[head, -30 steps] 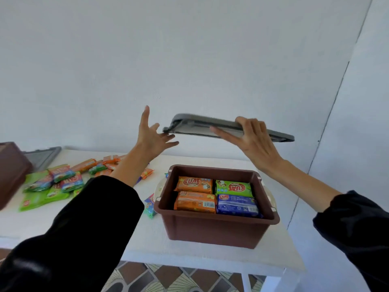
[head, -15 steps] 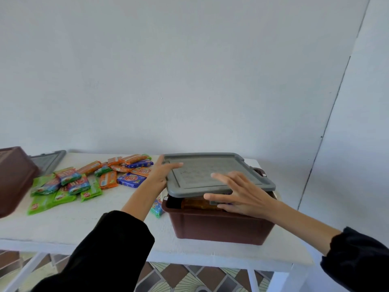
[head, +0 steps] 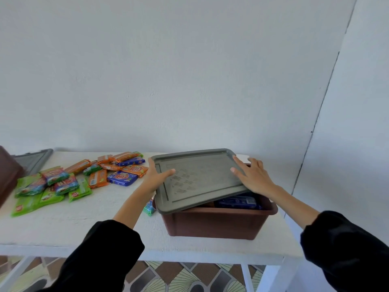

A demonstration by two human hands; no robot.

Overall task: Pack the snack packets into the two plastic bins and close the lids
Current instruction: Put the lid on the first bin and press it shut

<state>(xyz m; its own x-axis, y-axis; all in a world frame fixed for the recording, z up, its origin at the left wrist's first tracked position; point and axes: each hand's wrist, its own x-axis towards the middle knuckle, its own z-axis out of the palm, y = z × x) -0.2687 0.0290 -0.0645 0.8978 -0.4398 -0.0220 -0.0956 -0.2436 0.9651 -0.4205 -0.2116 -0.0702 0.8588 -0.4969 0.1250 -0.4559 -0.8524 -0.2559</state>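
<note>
A brown plastic bin (head: 216, 223) stands on the white table, with a blue snack packet (head: 237, 202) showing under its raised right side. A grey lid (head: 195, 180) lies skewed and tilted on the bin, shifted to the left. My left hand (head: 156, 179) grips the lid's left edge, thumb on top. My right hand (head: 252, 175) presses on the lid's right edge with fingers spread. A pile of loose orange, green and blue snack packets (head: 73, 180) lies on the table to the left.
A second brown bin (head: 8, 178) is cut off at the far left, with a second grey lid (head: 33, 159) flat behind it. One small packet (head: 149, 208) lies by the near bin's left corner. The white wall stands close behind the table (head: 84, 228).
The lid came down from the air onto the bin, then slid left and tilted. My right hand moved from its front edge to its right edge.
</note>
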